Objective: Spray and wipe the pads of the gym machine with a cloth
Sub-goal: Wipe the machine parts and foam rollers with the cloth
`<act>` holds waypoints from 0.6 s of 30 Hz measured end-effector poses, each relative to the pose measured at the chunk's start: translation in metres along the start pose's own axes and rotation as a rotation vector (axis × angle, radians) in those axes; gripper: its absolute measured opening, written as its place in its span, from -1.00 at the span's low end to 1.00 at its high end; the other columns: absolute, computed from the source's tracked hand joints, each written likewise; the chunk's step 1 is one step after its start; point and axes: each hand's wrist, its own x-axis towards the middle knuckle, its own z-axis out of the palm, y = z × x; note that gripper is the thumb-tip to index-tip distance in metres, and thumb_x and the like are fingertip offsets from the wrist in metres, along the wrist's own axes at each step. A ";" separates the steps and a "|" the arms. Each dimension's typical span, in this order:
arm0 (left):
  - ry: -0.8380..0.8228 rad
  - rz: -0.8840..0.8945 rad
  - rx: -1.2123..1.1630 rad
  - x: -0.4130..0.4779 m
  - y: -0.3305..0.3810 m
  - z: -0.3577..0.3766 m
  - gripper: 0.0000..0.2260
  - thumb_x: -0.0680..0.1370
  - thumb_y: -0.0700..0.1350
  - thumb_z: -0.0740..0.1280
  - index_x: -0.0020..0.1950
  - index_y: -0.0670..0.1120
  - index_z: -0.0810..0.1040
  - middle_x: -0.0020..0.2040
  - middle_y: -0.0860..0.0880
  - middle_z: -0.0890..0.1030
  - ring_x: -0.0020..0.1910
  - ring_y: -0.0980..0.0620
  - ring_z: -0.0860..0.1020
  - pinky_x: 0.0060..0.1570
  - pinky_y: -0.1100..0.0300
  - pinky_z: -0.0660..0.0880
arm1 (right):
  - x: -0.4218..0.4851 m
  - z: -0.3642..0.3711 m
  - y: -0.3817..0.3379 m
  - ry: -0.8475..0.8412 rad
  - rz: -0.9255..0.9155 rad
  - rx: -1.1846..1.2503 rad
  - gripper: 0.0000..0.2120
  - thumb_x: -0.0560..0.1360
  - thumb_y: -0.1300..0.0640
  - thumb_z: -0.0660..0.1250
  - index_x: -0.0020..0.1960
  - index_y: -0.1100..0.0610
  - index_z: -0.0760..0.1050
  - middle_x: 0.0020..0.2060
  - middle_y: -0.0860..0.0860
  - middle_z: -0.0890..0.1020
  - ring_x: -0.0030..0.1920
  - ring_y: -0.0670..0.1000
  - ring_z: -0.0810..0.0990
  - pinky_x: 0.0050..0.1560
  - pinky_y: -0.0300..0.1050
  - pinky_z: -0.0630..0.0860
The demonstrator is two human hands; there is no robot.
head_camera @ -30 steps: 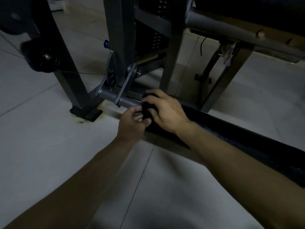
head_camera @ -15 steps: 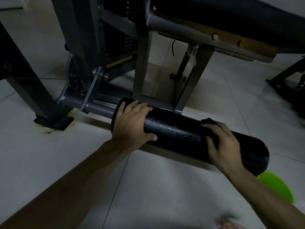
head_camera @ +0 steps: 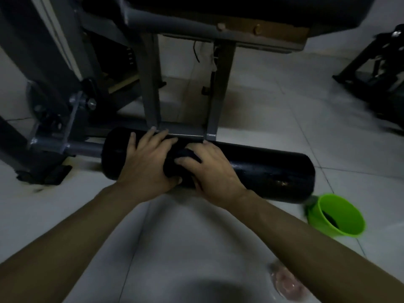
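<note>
The left hand (head_camera: 148, 165) wraps its fingers round the roller pad (head_camera: 262, 169); the right hand (head_camera: 211, 173) clutches a dark, mostly hidden cloth (head_camera: 184, 157).

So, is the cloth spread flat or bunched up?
Bunched: the cloth bulges as a dark wad under the right hand, pressed on the roller pad.

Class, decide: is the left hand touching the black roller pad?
Touching. Head view: the left hand wraps over the black roller pad, fingers across its top, thumb against its front.
</note>
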 end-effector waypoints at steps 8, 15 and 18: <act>-0.121 0.221 -0.043 0.037 0.110 0.028 0.00 0.29 0.29 0.57 0.62 0.11 0.19 0.66 0.10 0.11 0.63 0.04 0.02 0.60 -0.05 -0.12 | -0.162 -0.065 0.114 0.250 0.312 -0.044 -0.53 0.44 0.29 0.28 0.34 0.18 0.61 0.31 0.26 0.50 0.30 0.31 0.50 0.32 0.27 0.43; -0.050 0.173 0.028 0.043 0.138 0.037 -0.04 0.11 0.31 0.61 0.44 0.12 0.34 0.37 0.13 0.46 0.37 -0.01 0.37 0.41 -0.01 0.20 | -0.131 -0.043 0.095 0.484 0.468 0.114 -0.62 0.48 0.23 0.28 0.27 0.20 0.64 0.23 0.19 0.55 0.22 0.21 0.53 0.25 0.15 0.48; -0.008 0.152 0.061 0.042 0.140 0.040 -0.11 0.12 0.34 0.57 0.34 0.08 0.36 0.26 0.08 0.49 0.28 -0.04 0.43 0.34 0.03 0.26 | -0.085 -0.024 0.064 0.348 0.410 0.077 -0.63 0.48 0.11 0.42 0.28 0.07 0.63 0.26 0.12 0.56 0.21 0.17 0.52 0.24 0.10 0.43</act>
